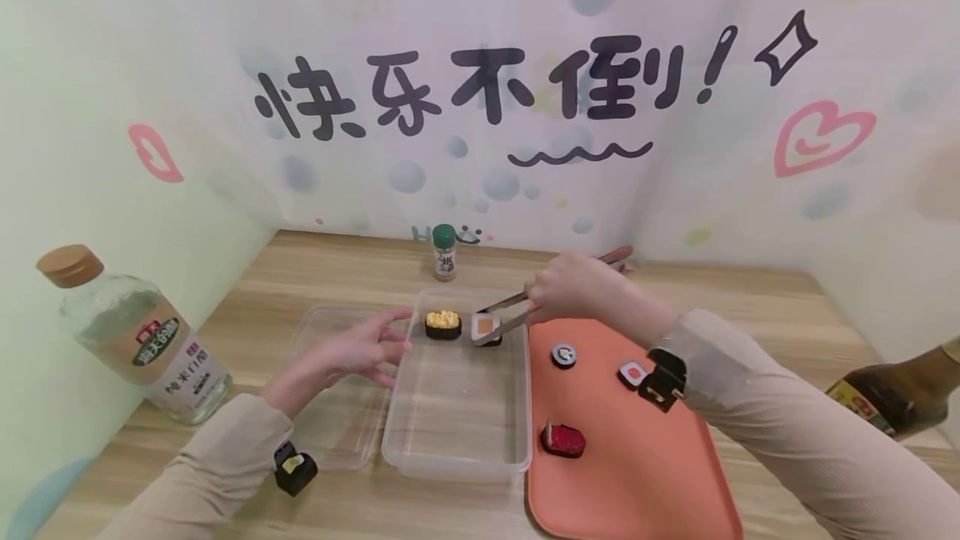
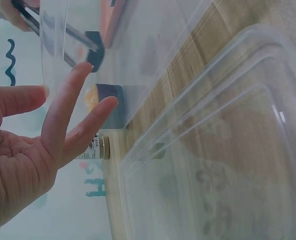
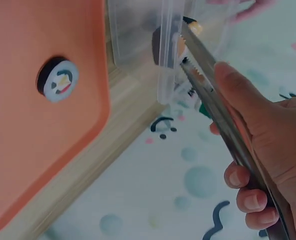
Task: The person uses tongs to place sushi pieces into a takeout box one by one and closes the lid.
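Note:
My right hand (image 1: 573,286) grips metal tongs (image 3: 228,132), which reach over the right rim of the clear plastic container (image 1: 457,465). At the tongs' tips, near the back of the container, is a white rice sushi piece with an orange centre (image 1: 486,327). A yellow-topped sushi piece (image 1: 443,323) sits to its left inside. Beside the container's left wall is my left hand (image 1: 360,350), its fingers spread and fingertips right at the plastic. In the left wrist view, two fingers (image 2: 62,112) extend across the wall and the thumb side stands apart.
An orange tray (image 1: 630,482) on the right bears two round rolls (image 1: 564,355) and a red-topped sushi piece (image 1: 562,441). The clear lid (image 1: 341,436) lies left. A green-capped shaker (image 1: 445,257) stands behind; a vinegar bottle (image 1: 161,348) is far left, a brown bottle (image 1: 892,390) far right.

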`<state>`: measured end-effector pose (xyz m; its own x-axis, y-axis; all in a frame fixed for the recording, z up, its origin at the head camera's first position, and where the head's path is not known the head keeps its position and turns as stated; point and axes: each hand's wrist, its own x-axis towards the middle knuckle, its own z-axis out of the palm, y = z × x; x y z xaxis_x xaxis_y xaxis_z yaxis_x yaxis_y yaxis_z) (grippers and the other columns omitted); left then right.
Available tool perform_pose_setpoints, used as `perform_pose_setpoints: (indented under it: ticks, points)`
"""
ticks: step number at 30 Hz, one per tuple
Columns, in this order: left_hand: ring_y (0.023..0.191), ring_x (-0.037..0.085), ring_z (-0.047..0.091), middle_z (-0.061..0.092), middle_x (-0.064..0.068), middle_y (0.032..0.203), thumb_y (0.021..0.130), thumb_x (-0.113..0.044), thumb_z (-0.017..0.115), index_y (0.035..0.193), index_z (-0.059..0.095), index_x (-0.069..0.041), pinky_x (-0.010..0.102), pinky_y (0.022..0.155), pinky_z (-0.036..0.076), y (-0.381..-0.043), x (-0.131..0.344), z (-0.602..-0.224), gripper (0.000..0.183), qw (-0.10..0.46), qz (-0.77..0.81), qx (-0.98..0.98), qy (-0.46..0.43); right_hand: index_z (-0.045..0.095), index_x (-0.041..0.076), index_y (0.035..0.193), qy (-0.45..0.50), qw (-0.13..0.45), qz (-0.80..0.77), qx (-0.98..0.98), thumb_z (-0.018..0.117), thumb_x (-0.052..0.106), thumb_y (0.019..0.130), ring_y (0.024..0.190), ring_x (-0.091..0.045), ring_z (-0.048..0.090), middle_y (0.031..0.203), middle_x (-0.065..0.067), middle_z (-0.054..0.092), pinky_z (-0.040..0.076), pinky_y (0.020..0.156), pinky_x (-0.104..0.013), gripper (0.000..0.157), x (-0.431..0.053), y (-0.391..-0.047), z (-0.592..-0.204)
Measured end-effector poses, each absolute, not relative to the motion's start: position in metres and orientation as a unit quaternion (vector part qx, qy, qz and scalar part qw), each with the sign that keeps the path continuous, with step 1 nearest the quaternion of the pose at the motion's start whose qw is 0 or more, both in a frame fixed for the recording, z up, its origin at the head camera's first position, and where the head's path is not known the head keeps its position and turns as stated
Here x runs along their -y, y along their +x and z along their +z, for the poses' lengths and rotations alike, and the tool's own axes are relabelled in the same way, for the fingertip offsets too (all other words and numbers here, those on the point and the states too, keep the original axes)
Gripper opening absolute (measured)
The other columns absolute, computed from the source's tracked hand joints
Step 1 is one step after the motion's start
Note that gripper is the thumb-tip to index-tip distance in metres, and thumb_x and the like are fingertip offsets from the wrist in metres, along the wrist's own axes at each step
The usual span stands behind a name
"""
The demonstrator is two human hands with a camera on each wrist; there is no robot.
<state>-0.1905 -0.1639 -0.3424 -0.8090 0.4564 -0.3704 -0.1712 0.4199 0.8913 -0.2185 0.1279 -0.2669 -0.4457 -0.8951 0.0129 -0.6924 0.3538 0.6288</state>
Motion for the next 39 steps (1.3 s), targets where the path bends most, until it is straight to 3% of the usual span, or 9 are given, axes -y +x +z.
perform_pose_setpoints:
  ticks: [6,15,20,26,35,39]
  points:
    - [0.111,0.043,0.053,0.029,0.036,0.137,0.093,-0.006,0.044,0.144,0.011,-0.003,0.038,0.072,0.06,-0.19,0.164,-0.345,0.061,0.292,0.531,-0.79,0.091,0.045,0.02,0.05,0.487,0.151,-0.318,0.799,0.057,0.054,0.08,0.043,-0.006,0.027,0.053,0.008,0.051,0.038,0.035,-0.02,0.047,-0.117,-0.222,-0.273]
    - [0.112,0.043,0.052,0.029,0.036,0.138,0.093,-0.006,0.044,0.145,0.01,-0.004,0.036,0.071,0.06,-0.188,0.165,-0.342,0.061,0.291,0.529,-0.793,0.086,0.035,0.02,0.05,0.478,0.137,-0.319,0.807,0.056,0.054,0.081,0.043,-0.005,0.024,0.05,0.008,0.037,0.026,0.035,-0.02,0.051,-0.116,-0.222,-0.274]
    - [0.113,0.043,0.051,0.028,0.036,0.138,0.094,-0.007,0.043,0.145,0.01,-0.004,0.036,0.071,0.06,-0.187,0.164,-0.339,0.06,0.293,0.526,-0.794,0.086,0.042,0.02,0.051,0.471,0.149,-0.317,0.81,0.054,0.057,0.081,0.041,-0.005,0.031,0.049,0.007,0.042,0.032,0.035,-0.02,0.05,-0.12,-0.223,-0.276]
    - [0.113,0.044,0.051,0.028,0.037,0.138,0.094,-0.007,0.043,0.145,0.01,-0.003,0.036,0.071,0.06,-0.187,0.162,-0.338,0.06,0.294,0.524,-0.794,0.093,0.056,0.015,0.065,0.469,0.135,-0.255,0.835,0.055,0.057,0.081,0.042,-0.009,0.043,0.05,0.005,0.05,0.035,0.035,-0.022,0.045,-0.139,-0.224,-0.271]
    - [0.114,0.044,0.049,0.027,0.036,0.139,0.094,-0.008,0.043,0.145,0.01,-0.004,0.034,0.071,0.06,-0.19,0.162,-0.342,0.062,0.297,0.522,-0.794,0.088,0.057,0.012,0.1,0.428,0.122,-0.151,0.882,0.059,0.053,0.081,0.034,-0.01,0.025,0.046,0.005,0.04,0.019,0.033,-0.019,0.045,-0.208,-0.219,-0.265]
    - [0.115,0.045,0.048,0.025,0.036,0.139,0.094,-0.008,0.044,0.145,0.008,-0.004,0.034,0.071,0.06,-0.191,0.164,-0.344,0.063,0.298,0.523,-0.793,0.089,0.057,0.012,0.107,0.434,0.157,-0.141,0.876,0.053,0.057,0.083,0.035,-0.007,0.02,0.048,0.007,0.04,0.017,0.035,-0.018,0.051,-0.243,-0.214,-0.274]
